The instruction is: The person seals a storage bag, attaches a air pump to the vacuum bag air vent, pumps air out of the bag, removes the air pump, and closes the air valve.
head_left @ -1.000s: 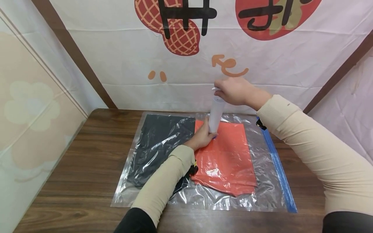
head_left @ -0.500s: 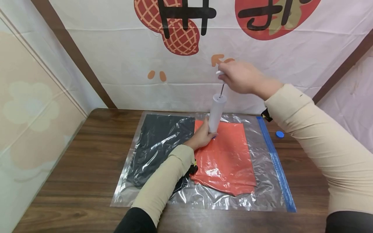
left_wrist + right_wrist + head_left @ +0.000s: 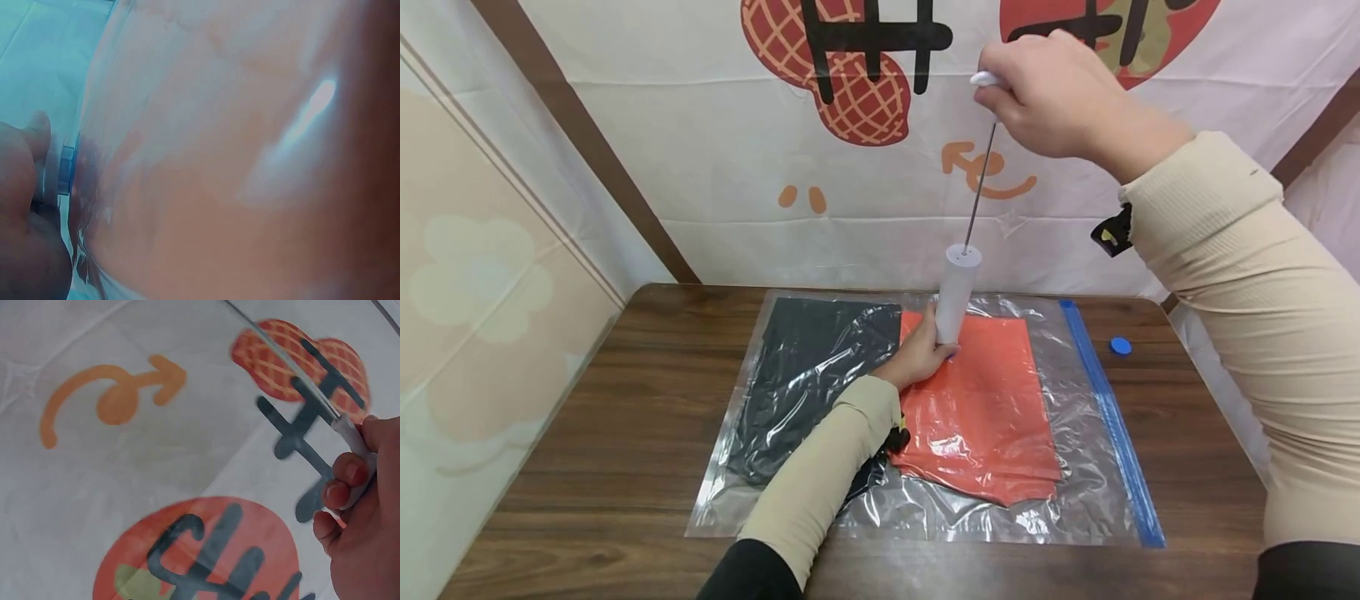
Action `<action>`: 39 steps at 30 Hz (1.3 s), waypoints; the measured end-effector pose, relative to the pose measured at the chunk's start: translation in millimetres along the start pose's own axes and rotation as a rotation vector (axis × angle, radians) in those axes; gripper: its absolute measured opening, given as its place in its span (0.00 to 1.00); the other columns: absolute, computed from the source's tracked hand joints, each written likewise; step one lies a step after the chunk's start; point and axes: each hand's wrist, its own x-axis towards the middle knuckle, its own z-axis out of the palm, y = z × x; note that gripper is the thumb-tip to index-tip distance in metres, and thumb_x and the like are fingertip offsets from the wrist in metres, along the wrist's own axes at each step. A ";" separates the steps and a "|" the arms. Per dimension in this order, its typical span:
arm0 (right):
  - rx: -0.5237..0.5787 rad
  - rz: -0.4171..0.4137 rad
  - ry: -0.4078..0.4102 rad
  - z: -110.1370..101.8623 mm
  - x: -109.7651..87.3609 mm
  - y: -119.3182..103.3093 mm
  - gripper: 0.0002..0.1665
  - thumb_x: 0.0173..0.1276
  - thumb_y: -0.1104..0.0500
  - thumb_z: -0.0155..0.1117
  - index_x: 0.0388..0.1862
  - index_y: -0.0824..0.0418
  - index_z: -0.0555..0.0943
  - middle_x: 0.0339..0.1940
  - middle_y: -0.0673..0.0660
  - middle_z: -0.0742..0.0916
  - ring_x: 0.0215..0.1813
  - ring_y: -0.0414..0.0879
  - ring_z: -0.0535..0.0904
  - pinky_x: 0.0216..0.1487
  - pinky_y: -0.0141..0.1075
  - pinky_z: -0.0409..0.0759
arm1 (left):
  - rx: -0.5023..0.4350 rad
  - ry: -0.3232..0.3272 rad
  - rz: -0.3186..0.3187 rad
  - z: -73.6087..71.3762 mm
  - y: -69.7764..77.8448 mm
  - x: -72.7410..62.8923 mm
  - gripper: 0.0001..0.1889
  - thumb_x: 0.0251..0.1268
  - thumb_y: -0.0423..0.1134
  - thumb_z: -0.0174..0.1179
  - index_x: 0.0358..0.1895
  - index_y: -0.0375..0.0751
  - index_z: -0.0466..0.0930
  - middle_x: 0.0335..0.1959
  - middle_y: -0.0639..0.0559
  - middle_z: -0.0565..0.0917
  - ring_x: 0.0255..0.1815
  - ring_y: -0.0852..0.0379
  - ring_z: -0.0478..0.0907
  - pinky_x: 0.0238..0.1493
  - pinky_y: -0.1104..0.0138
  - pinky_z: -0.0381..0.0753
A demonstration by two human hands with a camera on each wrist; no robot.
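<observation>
A white cylindrical hand pump (image 3: 957,292) stands slightly tilted on the clear vacuum storage bag (image 3: 1078,433), over its blue valve (image 3: 66,170). My left hand (image 3: 921,354) holds the pump's lower end, fingers round its base. High above, my right hand (image 3: 1052,96) grips the white pump handle (image 3: 987,79), with the thin metal rod (image 3: 981,187) drawn far out of the barrel. In the right wrist view the fingers curl round the handle (image 3: 356,444). Inside the bag lie a folded black cloth (image 3: 820,367) on the left and a folded orange-red cloth (image 3: 981,417) on the right.
A small blue cap (image 3: 1121,346) lies on the brown wooden table (image 3: 572,433), right of the bag's blue zip edge (image 3: 1112,425). Behind the table hangs a white printed cloth (image 3: 715,167). Another patterned cloth (image 3: 490,333) borders the left side.
My right hand has risen, pulling the pump handle up so that more and more rod shows. The blue cap has come into view from behind the right arm. My left hand stays put.
</observation>
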 end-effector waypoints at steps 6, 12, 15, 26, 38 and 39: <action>0.019 0.026 0.010 -0.1 -2.7 0.9 0.17 0.84 0.54 0.46 0.43 0.68 0.73 0.32 0.63 0.77 0.39 0.59 0.73 0.41 0.50 0.67 | 0.000 0.001 0.003 0.3 -0.2 0.3 0.41 0.73 0.37 0.63 0.77 0.38 0.44 0.66 0.37 0.70 0.67 0.42 0.71 0.69 0.49 0.69; 0.075 0.039 -0.084 20.1 -6.9 -1.2 0.16 0.84 0.53 0.46 0.44 0.66 0.73 0.34 0.62 0.78 0.39 0.59 0.74 0.41 0.51 0.71 | 0.002 0.001 -0.011 0.1 -0.2 -0.2 0.41 0.72 0.37 0.64 0.77 0.38 0.45 0.67 0.37 0.70 0.67 0.42 0.71 0.70 0.49 0.69; 0.093 0.014 -0.125 34.2 -12.1 -3.9 0.14 0.83 0.54 0.48 0.43 0.65 0.73 0.32 0.61 0.79 0.37 0.57 0.74 0.39 0.48 0.71 | 0.001 -0.002 -0.013 0.3 -0.7 -0.2 0.41 0.72 0.38 0.64 0.77 0.38 0.44 0.67 0.38 0.69 0.68 0.43 0.70 0.70 0.49 0.68; 0.100 -0.060 -0.286 95.6 -29.7 -10.8 0.10 0.80 0.58 0.53 0.39 0.63 0.73 0.26 0.59 0.78 0.31 0.55 0.77 0.33 0.47 0.73 | 0.008 0.004 -0.012 0.8 -0.5 -0.3 0.41 0.72 0.38 0.64 0.77 0.40 0.45 0.68 0.38 0.69 0.68 0.43 0.70 0.70 0.50 0.68; 0.140 -0.048 -0.300 125.2 -42.6 -16.5 0.08 0.79 0.58 0.56 0.44 0.63 0.75 0.35 0.60 0.84 0.39 0.55 0.83 0.40 0.50 0.82 | -0.007 -0.004 -0.022 0.2 -1.7 1.1 0.41 0.72 0.38 0.64 0.77 0.39 0.45 0.66 0.38 0.70 0.68 0.43 0.71 0.69 0.49 0.69; 0.140 -0.049 -0.299 125.2 -42.7 -16.4 0.08 0.79 0.58 0.56 0.44 0.62 0.75 0.34 0.60 0.83 0.39 0.55 0.83 0.40 0.50 0.82 | -0.007 -0.003 -0.023 0.4 -1.9 1.2 0.41 0.72 0.39 0.64 0.77 0.39 0.45 0.66 0.38 0.70 0.68 0.43 0.71 0.69 0.49 0.69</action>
